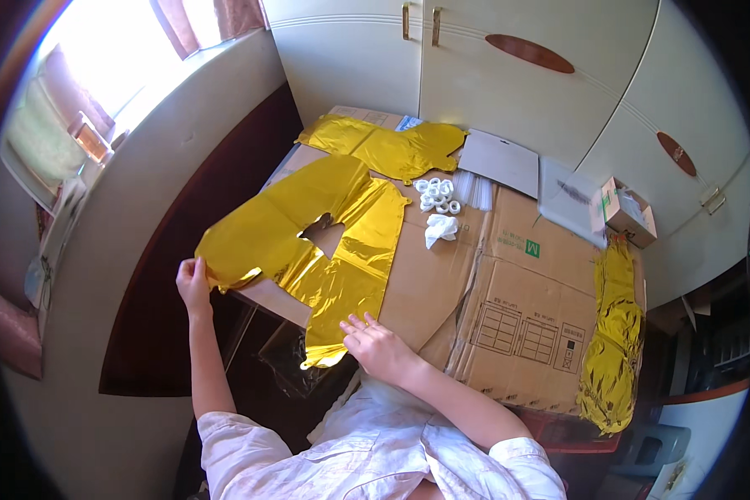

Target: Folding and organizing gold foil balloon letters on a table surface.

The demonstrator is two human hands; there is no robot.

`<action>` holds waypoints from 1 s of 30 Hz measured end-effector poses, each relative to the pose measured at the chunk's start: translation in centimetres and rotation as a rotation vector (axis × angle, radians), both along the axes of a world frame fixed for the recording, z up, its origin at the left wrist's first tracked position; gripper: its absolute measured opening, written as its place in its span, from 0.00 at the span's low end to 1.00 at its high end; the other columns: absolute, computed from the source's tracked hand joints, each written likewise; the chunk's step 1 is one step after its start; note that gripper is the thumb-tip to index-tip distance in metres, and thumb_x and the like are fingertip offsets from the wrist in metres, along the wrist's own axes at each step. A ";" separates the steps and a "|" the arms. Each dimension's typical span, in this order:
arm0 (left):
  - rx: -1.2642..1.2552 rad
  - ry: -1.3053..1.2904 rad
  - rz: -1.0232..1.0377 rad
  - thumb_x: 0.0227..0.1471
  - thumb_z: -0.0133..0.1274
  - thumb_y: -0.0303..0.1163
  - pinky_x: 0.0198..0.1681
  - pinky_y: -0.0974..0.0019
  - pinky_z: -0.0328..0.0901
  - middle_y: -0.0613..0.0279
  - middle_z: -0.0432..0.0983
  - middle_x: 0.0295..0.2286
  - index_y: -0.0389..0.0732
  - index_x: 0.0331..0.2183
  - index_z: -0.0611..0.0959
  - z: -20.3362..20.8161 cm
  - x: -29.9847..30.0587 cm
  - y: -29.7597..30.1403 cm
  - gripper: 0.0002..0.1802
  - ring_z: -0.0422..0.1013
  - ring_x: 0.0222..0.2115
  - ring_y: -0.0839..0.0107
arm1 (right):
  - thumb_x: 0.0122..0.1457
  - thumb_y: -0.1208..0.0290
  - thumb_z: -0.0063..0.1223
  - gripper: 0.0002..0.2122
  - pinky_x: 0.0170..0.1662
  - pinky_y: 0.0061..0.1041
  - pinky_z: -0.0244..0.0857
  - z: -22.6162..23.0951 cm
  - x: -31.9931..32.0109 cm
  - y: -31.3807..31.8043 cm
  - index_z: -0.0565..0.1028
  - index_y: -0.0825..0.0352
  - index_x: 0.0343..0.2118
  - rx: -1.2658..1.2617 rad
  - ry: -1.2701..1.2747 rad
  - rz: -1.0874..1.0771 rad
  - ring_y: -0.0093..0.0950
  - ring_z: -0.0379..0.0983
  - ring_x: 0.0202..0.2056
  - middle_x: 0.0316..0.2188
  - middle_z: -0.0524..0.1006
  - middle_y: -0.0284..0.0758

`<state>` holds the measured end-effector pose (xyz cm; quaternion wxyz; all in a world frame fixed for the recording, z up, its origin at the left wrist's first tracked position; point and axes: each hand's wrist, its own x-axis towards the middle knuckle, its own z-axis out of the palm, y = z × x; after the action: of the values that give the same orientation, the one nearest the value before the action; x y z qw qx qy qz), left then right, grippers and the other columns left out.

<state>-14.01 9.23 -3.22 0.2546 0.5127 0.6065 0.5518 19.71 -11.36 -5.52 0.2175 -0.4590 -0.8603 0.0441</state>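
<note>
A flat, uninflated gold foil balloon [300,196] with a ragged-looking hole in its middle lies spread over the cardboard, its near edge overhanging on the left. My left hand [194,287] pinches its left corner, slightly raised past the cardboard's edge. Fingers outstretched, my right hand [380,347] rests on the balloon's lower end close to my body. Beyond it lies a second gold foil balloon [375,143], also flat. Right of the balloon sit several small white rolls [436,197] and a crumpled white tissue or plastic piece [441,231].
Opened cardboard [525,325] covers the work surface. Toward its back are clear strips [475,191], a grey board [500,163] and a small open carton [627,212]. Another crinkled gold foil piece [612,342] lies along the right edge. Cream cabinets [342,62] border the back; a window is left.
</note>
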 end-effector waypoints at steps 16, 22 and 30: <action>-0.085 0.554 -1.007 0.40 0.61 0.30 0.30 0.64 0.67 0.57 0.75 0.24 0.38 0.28 0.81 6.8 13.7 -14.7 0.09 0.73 0.27 0.61 | 0.49 0.73 0.55 0.03 0.57 0.46 0.56 1.6 1.4 0.8 0.76 0.63 0.27 -0.378 0.436 -0.016 0.33 0.76 0.37 0.29 0.78 0.37; -0.037 0.762 -1.080 0.37 0.62 0.37 0.33 0.62 0.68 0.60 0.75 0.24 0.43 0.30 0.81 6.4 15.4 -16.7 0.14 0.73 0.28 0.61 | 0.47 0.76 0.53 0.02 0.57 0.45 0.57 1.4 1.0 1.0 0.74 0.65 0.25 -0.377 0.515 -0.053 0.34 0.75 0.30 0.26 0.77 0.36; 0.158 0.960 -0.891 0.38 0.56 0.31 0.25 0.63 0.68 0.61 0.74 0.21 0.43 0.25 0.79 5.0 16.3 -17.9 0.06 0.72 0.22 0.63 | 0.47 0.73 0.54 0.04 0.56 0.45 0.57 1.1 0.7 1.1 0.72 0.65 0.25 -0.326 0.515 -0.071 0.34 0.74 0.28 0.20 0.74 0.35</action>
<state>2.30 -8.66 1.79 0.1214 0.9209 0.3401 0.1468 20.45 -10.28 -4.39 0.3533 -0.4912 -0.7420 0.2887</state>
